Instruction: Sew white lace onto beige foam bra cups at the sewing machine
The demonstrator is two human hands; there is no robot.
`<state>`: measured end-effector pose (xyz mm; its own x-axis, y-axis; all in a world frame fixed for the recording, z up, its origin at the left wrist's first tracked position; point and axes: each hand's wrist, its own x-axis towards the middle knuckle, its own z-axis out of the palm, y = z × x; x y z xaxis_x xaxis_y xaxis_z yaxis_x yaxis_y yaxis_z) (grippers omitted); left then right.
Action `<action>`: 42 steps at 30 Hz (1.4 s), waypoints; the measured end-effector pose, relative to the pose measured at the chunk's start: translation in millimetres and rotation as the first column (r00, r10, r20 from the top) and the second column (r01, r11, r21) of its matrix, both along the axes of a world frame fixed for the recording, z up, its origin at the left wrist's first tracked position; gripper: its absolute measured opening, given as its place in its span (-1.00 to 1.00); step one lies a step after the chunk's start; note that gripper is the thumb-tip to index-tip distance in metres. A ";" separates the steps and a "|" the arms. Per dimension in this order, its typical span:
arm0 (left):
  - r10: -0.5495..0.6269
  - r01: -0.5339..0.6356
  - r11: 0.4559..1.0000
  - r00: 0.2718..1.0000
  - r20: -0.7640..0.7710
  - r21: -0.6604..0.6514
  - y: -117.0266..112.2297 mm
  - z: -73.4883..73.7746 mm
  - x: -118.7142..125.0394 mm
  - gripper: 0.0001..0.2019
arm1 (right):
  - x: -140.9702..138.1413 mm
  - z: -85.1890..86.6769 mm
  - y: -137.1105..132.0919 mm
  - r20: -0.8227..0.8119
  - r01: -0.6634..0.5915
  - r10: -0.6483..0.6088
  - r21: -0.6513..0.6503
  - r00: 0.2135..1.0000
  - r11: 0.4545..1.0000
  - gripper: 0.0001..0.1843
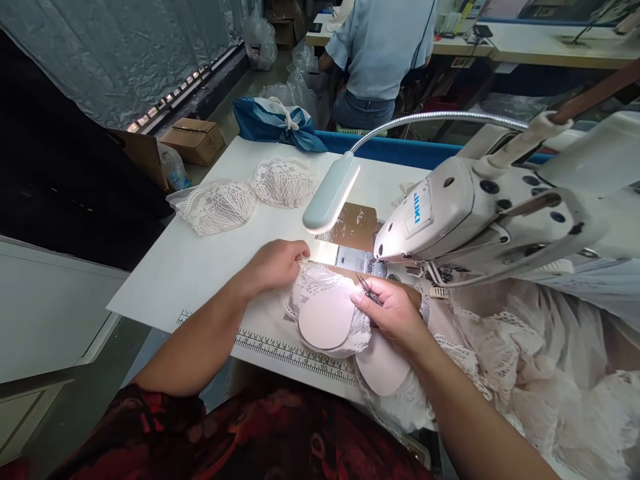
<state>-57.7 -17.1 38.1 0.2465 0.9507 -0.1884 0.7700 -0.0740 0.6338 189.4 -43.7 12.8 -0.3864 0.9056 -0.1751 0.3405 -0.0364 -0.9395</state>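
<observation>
A white lace bra cup (325, 317) with a smooth pale lining lies at the table's near edge, below the sewing machine's needle plate (350, 259). With fingers pinched, my left hand (277, 265) grips the lace at its upper left edge. My right hand (395, 308) is closed around small dark thread snips (369, 291), its thumb against the cup's right edge. A second pale cup (384, 363) hangs partly under my right hand and wrist. The needle area is close above my right hand.
The sewing machine (450, 207) fills the right side, and a lamp (331, 193) hangs over the table. Two lace cups (217, 205) lie at the back left. Piled lace fabric (530, 353) covers the right. A seated person (377, 60) works beyond a blue bundle (275, 123).
</observation>
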 end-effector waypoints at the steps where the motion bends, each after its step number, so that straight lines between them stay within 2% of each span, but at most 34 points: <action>1: 0.065 -0.063 0.997 0.997 -0.034 0.047 1.2 2.3 -4.1 -0.69 | 0.1 -0.1 -0.3 -0.009 -0.001 0.001 -0.008 1.000 1.000 -0.74; 3: 0.115 -0.114 0.985 0.993 0.002 0.130 1.1 6.9 -6.4 -0.67 | -0.2 -0.4 -1.2 -0.032 0.003 -0.003 -0.026 0.999 1.000 -0.74; 4: 0.074 -0.083 0.985 0.995 0.067 0.150 0.0 8.7 -4.6 -0.65 | -0.4 -0.6 -1.7 -0.043 0.006 -0.008 -0.034 0.999 0.999 -0.74; 6: -0.103 0.071 0.986 0.970 0.221 0.150 -3.2 10.3 4.3 -0.56 | -0.9 -1.0 -2.6 -0.064 0.001 -0.004 -0.043 0.998 0.999 -0.74; 8: -0.255 0.221 0.966 0.906 0.337 0.136 -6.0 8.3 16.8 -0.42 | -1.3 -0.7 -3.0 -0.077 -0.018 0.016 -0.031 0.997 0.999 -0.75; 10: -0.298 0.283 0.954 0.869 0.394 0.096 -7.2 3.2 28.0 -0.41 | -1.5 0.4 -3.2 -0.092 -0.039 0.038 -0.007 0.995 0.999 -0.77; 14: -0.227 0.290 0.955 0.839 0.495 -0.054 -5.1 -8.3 37.2 -0.70 | -1.4 2.0 -3.9 -0.124 -0.057 0.057 0.009 0.991 0.998 -0.79; 18: -0.157 0.355 0.910 0.772 0.616 -0.213 -3.0 -13.1 34.9 -0.72 | 0.4 -1.2 -4.6 -0.145 0.004 -0.007 -0.016 0.989 1.000 -0.70; 21: -0.111 0.391 0.876 0.735 0.669 -0.283 -3.2 -12.6 33.3 -0.74 | 4.8 -4.5 -4.1 -0.207 0.030 -0.040 -0.054 0.978 0.998 -0.60; 24: -0.087 0.382 0.879 0.718 0.691 -0.286 -3.8 -11.8 33.5 -0.77 | 10.5 -5.3 -2.9 -0.186 0.018 -0.020 -0.013 0.982 1.000 -0.63; 28: -0.061 0.318 0.910 0.739 0.671 -0.267 -4.7 -14.6 35.3 -0.75 | 14.9 -3.5 -1.3 -0.081 -0.003 0.010 0.086 0.997 0.996 -0.64; 32: -0.038 0.281 0.925 0.737 0.675 -0.255 -5.6 -19.0 37.0 -0.72 | 13.7 -1.2 -1.5 -0.088 -0.047 0.050 0.034 0.995 0.998 -0.67; 38: -0.076 0.382 0.885 0.682 0.728 -0.265 -5.7 -20.6 40.8 -0.73 | 4.3 2.0 -4.0 -0.089 -0.053 0.062 0.098 0.994 0.994 -0.77; 42: -0.119 0.419 0.872 0.684 0.719 -0.255 -5.6 -20.1 41.8 -0.56 | 0.2 2.6 -4.3 -0.110 -0.050 0.061 0.101 0.992 0.994 -0.82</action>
<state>-15.9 -22.7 18.0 0.6794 0.7097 -0.1866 0.1178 0.1455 0.9823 189.5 -48.0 15.4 -0.4488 0.8927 -0.0393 0.2314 0.0736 -0.9701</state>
